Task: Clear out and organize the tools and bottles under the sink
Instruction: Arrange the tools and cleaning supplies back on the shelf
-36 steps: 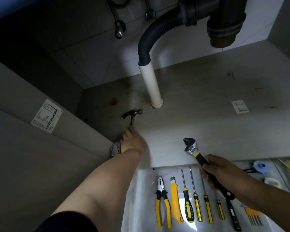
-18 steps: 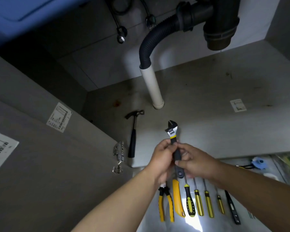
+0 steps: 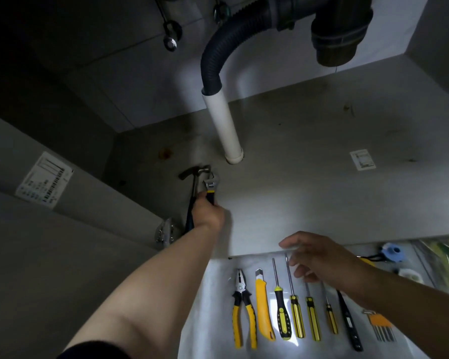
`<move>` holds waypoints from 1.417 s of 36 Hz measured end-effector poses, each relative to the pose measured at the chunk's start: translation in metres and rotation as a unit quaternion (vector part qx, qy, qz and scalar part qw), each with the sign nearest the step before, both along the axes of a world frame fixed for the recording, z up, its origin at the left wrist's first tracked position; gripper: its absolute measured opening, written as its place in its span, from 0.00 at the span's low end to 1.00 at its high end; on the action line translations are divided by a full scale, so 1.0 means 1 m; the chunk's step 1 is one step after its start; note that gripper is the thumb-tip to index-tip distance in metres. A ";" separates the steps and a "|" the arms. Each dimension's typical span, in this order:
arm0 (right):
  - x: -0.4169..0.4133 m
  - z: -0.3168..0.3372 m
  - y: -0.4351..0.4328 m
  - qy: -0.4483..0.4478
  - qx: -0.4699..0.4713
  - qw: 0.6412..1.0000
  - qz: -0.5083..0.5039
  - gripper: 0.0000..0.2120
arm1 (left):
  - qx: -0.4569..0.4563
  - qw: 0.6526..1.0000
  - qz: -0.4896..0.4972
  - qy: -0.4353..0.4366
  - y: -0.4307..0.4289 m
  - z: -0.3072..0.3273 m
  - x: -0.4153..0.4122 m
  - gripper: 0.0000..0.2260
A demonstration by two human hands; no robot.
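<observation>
Head view has my left hand (image 3: 209,213) deep in the cabinet, fingers curled round the black-and-yellow handle of the steel adjustable wrench (image 3: 211,186). The wrench's head sits just beside the head of the black-handled claw hammer (image 3: 195,177), which lies along the left edge of the grey cabinet floor (image 3: 322,190), towards its front corner. I judge the wrench is held parallel to the hammer so the two heavy tools end up side by side; whether it touches the floor I cannot tell.

My right hand (image 3: 322,263) holds nothing. Its fingers are spread and relaxed over the floor's front edge, above the shafts of the yellow-handled screwdrivers (image 3: 296,317). These lie in a row with the yellow pliers (image 3: 241,307) and the yellow utility knife (image 3: 263,312) on a pale sheet (image 3: 213,294).

The white plastic drain pipe (image 3: 224,125) rises behind the hammer, apart from both tools. A metal hinge (image 3: 165,233) juts out near my left forearm, and I see it as the only likely snag.
</observation>
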State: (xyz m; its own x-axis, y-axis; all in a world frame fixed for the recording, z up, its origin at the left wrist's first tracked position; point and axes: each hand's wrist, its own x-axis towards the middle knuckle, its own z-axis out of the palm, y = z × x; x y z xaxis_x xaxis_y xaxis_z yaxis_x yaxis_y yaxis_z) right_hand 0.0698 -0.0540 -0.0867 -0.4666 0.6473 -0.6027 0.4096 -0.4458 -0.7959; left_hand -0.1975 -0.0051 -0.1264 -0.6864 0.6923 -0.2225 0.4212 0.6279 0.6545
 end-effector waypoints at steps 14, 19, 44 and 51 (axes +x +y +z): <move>-0.004 0.004 -0.005 -0.002 0.010 1.000 0.003 0.13 | -0.112 0.955 -0.159 0.224 -0.028 0.008 0.000 0.29; -0.004 0.006 -0.008 -0.009 0.012 1.000 0.011 0.12 | -0.136 0.942 -0.183 0.246 -0.033 0.012 0.000 0.23; -0.006 -0.021 -0.026 -0.048 0.153 0.983 0.093 0.15 | -0.028 0.966 -0.236 0.104 -0.208 -0.065 0.054 0.09; 0.003 -0.044 -0.053 -0.112 0.198 0.944 0.237 0.12 | -0.145 0.974 -0.172 0.039 -0.234 -0.091 0.056 0.28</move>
